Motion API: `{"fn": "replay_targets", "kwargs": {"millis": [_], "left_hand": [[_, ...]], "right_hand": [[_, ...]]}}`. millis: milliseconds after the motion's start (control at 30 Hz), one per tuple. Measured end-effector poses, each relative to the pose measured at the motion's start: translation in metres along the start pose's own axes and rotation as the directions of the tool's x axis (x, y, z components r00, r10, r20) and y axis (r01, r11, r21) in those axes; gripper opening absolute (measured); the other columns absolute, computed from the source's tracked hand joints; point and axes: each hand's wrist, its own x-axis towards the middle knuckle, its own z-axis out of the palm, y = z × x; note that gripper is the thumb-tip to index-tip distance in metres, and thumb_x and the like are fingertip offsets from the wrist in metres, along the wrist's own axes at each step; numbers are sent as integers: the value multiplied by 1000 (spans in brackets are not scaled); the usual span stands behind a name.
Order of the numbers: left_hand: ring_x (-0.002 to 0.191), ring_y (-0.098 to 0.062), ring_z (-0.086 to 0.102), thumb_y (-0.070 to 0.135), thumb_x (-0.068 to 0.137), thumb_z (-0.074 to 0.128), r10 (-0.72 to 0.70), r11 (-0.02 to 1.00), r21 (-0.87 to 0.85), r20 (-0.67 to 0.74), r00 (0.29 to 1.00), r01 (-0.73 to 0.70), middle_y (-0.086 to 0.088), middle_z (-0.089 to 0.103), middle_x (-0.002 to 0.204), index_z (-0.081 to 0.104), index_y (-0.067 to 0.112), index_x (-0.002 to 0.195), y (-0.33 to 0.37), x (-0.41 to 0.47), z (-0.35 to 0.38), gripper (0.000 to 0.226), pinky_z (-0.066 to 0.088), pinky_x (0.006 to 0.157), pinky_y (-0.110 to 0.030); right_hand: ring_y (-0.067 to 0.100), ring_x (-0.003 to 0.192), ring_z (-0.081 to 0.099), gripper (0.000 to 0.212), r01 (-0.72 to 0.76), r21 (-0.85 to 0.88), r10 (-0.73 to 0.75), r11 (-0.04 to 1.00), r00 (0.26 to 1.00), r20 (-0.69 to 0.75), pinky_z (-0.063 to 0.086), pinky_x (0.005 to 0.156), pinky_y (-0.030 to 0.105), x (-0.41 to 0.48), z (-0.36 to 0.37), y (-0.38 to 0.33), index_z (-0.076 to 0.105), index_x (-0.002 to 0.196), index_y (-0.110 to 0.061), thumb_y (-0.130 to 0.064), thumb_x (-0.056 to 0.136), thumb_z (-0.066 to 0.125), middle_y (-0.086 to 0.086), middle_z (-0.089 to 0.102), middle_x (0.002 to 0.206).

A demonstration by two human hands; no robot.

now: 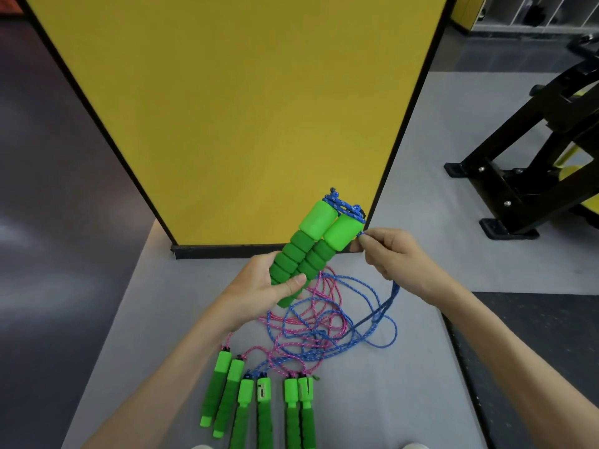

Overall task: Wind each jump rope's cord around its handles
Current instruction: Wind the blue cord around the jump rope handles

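My left hand (262, 286) grips a pair of green jump rope handles (311, 241) side by side, tilted up to the right. Blue cord (343, 205) is looped around their top ends. My right hand (392, 257) pinches that blue cord just right of the handles, and the rest hangs down from it to the floor (385, 306). Below lies a tangle of pink and blue cords (317, 328). Three more pairs of green handles (259, 406) lie in a row on the grey floor near me.
A yellow panel with a black frame (233, 108) stands on the floor right behind the handles. A black metal equipment stand (525, 176) is at the right. A dark mat (534, 351) borders the grey floor on the right.
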Motion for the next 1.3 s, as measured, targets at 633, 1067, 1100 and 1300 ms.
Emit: {"fn": "replay_targets", "kwargs": {"millis": [633,1067,1100,1300], "left_hand": [[86,-27,60,29,89,63,101,811,570,-360,927,133,-6,66,85,61,14,99,-7,8,15,18,43,71,-33],[82,-24,65,15,96,54,123,377,924,-110,986,56,-5,63,89,46,12,111,-11,-3,31,17,49,67,-34],[78,-22,64,8,94,53,116,370,928,-98,988,49,-3,62,88,46,11,112,-11,-4,35,19,52,67,-33],[78,-18,53,-9,88,44,155,325,944,16,988,-66,-3,60,94,45,9,118,-9,-7,40,35,50,73,-29]], "right_hand": [[9,45,36,40,45,-368,-90,929,990,-107,39,51,30,-13,9,-12,59,66,-14,-27,100,42,-7,42,48],[19,51,36,37,12,-305,-28,952,998,-50,33,51,33,-7,3,-24,62,64,-15,-23,97,48,4,41,53],[19,51,35,37,5,-315,-20,949,999,-44,31,51,30,-6,2,-23,63,64,-14,-24,97,48,6,42,55],[15,44,35,46,-22,-431,-4,902,998,-58,31,46,22,2,-7,-14,59,55,-15,-28,98,48,10,46,53]]}}
